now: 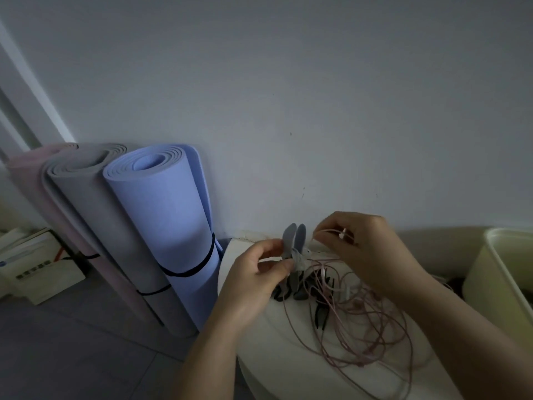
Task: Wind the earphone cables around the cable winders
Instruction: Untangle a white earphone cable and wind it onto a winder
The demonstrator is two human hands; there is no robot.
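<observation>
My left hand (259, 272) pinches a grey cable winder (294, 243) with two upright ear-shaped flaps, held above the round white table (277, 350). My right hand (363, 243) is closed on a pink earphone cable (326, 232) that runs down to the winder. A loose tangle of pink earphone cables (357, 327) lies on the table below. Several dark winders (308, 293) lie in a heap under my hands, partly hidden by the cables.
Three rolled mats stand against the wall on the left: pink (26, 174), grey (95, 215) and blue (170, 220). A cream bin (490, 272) sits at the right. Boxes (31, 261) rest on the floor far left. The wall is close behind the table.
</observation>
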